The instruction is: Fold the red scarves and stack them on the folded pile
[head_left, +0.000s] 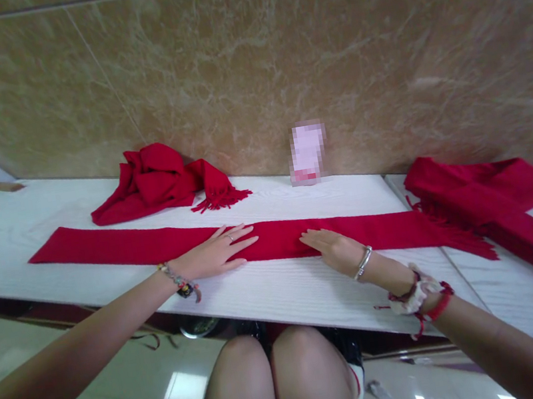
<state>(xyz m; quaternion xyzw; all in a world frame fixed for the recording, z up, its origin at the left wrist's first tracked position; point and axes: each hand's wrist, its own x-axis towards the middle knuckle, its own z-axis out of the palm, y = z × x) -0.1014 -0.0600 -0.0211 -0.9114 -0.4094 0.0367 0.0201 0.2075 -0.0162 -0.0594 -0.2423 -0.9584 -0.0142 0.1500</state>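
A red scarf (116, 245) lies stretched in a long flat strip across the white table, its fringed end to the right. On the middle of this strip rests my left hand (214, 251), palm down with the fingers spread. My right hand (334, 246) lies flat on the same scarf a little further right, fingers stretched out and pointing left. Behind the strip, a second red scarf (157, 180) sits in a crumpled heap with its fringe showing. Another red scarf (488, 191), loosely folded, is at the right and meets the strip's fringe.
The white table (281, 291) runs along a brown marbled wall (244, 61). Against that wall leans a pale pink blurred object (308, 152). A small brown piece (6, 187) lies at the far left corner. My knees (274, 373) are below the front edge.
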